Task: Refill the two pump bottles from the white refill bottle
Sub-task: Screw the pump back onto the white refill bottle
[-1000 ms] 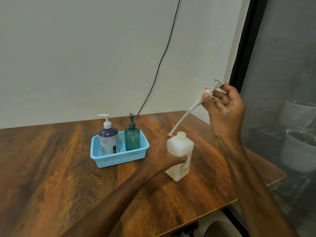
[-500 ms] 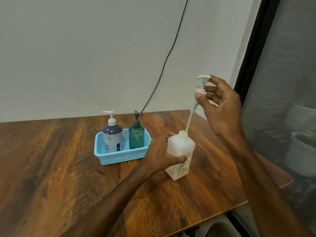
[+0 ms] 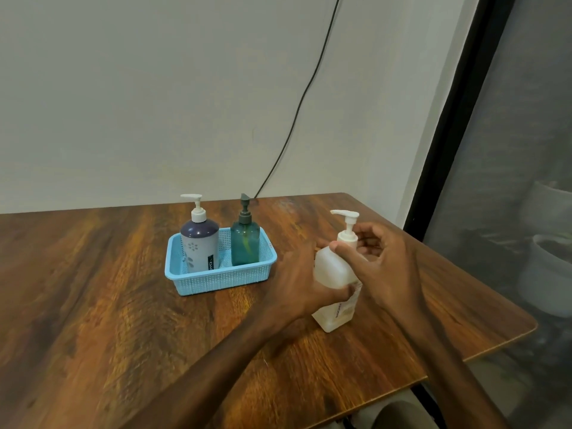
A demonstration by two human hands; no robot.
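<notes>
The white refill bottle (image 3: 331,270) stands on the wooden table (image 3: 108,320), right of centre. My left hand (image 3: 301,281) grips its body from the left. Its white pump head (image 3: 347,226) sits down in the neck, and my right hand (image 3: 382,267) pinches the pump collar with thumb and fingers. A blue basket (image 3: 185,280) stands to the left. It holds a grey-and-purple pump bottle (image 3: 199,243) with a white pump and a teal pump bottle (image 3: 245,243) with a dark pump. Both stand upright with pumps on.
A black cable (image 3: 297,109) runs down the wall behind the table. The table's right edge (image 3: 526,323) lies close to the refill bottle. Beyond it, behind a mesh screen, stand pale plant pots (image 3: 554,274).
My right hand has lowered the pump with its long tube down into the white refill bottle; the pump head now sits on the neck. My left hand kept its hold on the bottle.
</notes>
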